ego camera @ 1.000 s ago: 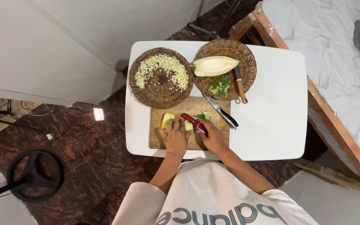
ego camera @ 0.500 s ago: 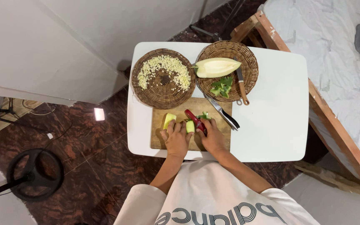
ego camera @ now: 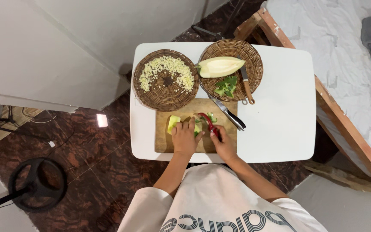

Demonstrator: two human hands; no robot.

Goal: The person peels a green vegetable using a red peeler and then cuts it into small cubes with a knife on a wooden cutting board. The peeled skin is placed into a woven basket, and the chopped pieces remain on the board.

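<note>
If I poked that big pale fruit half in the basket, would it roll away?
Probably not far. The peeled fruit half lies long and tapered inside the shallow woven basket, whose raised rim would likely stop it. It might rock or spin instead. Its bare, peeled surface looks moist, so it is likely slippery to grab.

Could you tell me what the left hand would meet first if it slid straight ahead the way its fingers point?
Probably the wicker tray of chopped bits, just beyond the cutting board; the left hand rests on a pale green piece.

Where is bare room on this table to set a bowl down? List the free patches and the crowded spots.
Free: the white table right of the cutting board and right basket; a narrow strip left of the board. Crowded: both baskets at the back, and the board, where both hands, left hand and right hand, work.
</note>
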